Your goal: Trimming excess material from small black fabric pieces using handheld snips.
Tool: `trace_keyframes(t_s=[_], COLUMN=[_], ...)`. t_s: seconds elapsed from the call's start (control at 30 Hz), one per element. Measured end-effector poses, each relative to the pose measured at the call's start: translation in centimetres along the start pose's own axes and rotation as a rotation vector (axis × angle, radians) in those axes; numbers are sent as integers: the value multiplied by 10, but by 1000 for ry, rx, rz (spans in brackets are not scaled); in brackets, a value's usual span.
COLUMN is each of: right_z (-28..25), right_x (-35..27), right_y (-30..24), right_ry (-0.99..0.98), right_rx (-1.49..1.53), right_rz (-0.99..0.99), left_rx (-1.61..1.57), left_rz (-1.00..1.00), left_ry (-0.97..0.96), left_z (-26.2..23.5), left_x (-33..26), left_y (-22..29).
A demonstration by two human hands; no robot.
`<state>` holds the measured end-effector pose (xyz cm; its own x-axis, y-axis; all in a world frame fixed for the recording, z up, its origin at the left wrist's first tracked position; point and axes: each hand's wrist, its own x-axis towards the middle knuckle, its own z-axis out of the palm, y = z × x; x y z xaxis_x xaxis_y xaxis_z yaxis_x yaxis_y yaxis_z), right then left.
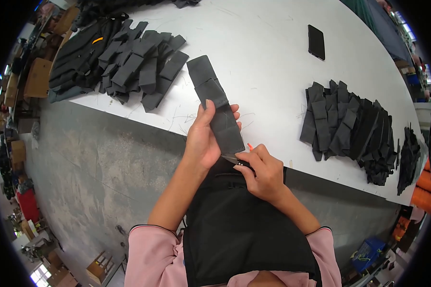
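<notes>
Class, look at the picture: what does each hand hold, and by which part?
The left hand grips a black fabric strip near its lower end. The right hand pinches a small orange-tipped tool at that end.

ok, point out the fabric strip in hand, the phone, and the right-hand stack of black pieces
fabric strip (220, 107), head view, middle of the strip
phone (316, 41), head view, centre of its dark face
right-hand stack of black pieces (349, 126), head view, middle of the pile

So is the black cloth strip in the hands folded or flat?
Folded. The black cloth strip has a doubled-over flap across its upper part. The left hand holds it up, and the right hand works at its bottom edge.
</notes>
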<state>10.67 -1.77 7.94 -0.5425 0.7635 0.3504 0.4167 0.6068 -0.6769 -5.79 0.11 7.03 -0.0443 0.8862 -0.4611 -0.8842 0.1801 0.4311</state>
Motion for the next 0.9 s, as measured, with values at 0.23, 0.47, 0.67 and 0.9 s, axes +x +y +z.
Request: trace_keyframes(t_s=[0.23,0.47,0.67,0.9], right_z=[-5,-14,-7,10], right_x=[-6,23,-2,-11], right_y=[-1,7,0,4], right_ry=[25,-74,-125,-13], right_rx=[-58,412,247,-143], right_rz=[-45,428,-33,-314], left_rx=[-135,121,145,302], left_rz=[-133,-53,-28,-93], left_ry=[-37,-76,28,13], left_z=[-9,1,-5,9], left_x=[2,-6,-4,-5], left_y=[1,-1,-1,7])
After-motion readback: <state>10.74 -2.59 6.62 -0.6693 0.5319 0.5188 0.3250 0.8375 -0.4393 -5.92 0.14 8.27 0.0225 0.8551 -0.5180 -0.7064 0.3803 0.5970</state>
